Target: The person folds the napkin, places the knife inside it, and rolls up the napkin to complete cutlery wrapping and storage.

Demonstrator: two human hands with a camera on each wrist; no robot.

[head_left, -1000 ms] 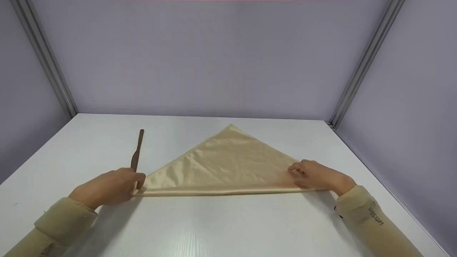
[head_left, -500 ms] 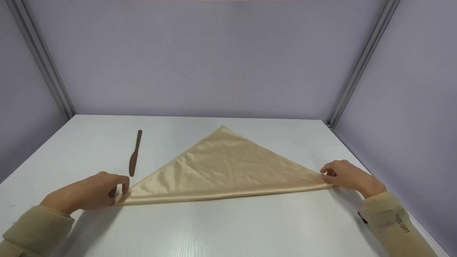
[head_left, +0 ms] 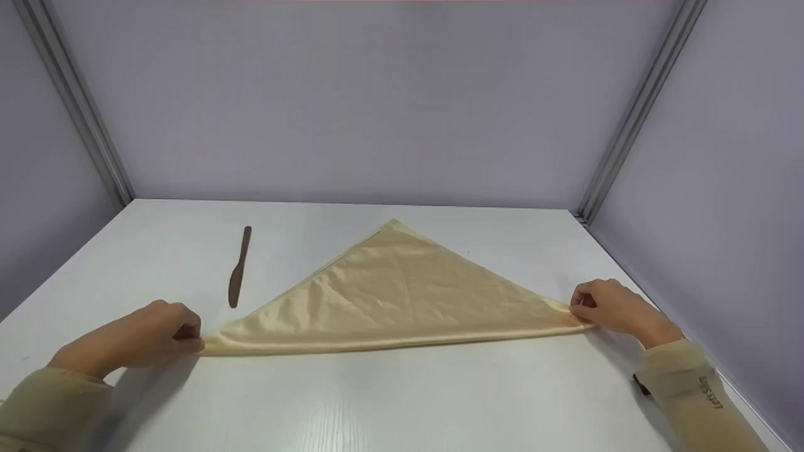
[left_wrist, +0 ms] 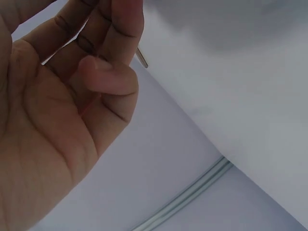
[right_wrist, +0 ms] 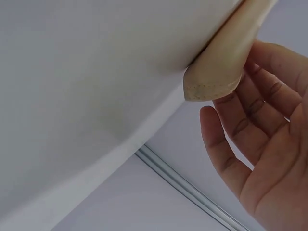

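- Because each hand has hold of one end of the long folded edge, the tan cloth [head_left: 389,295] lies stretched flat on the white tabletop [head_left: 402,402] as a triangle, its apex pointing away from the person.
- The left hand [head_left: 135,339] has its grip closed on the cloth's left corner, fingers curled with the thumb against them; the pinch itself is mostly hidden in the left wrist view.
- The right hand [head_left: 612,309] pinches the right corner between thumb and fingertips; the right wrist view shows the stitched corner [right_wrist: 211,82] at that hand's fingers [right_wrist: 250,120].
- With the two hands well apart, the near edge reads as taut and straight, which likely keeps the fold's layers aligned.
- A brown wooden knife [head_left: 239,267] lies beyond the left corner, apart from the cloth and untouched.
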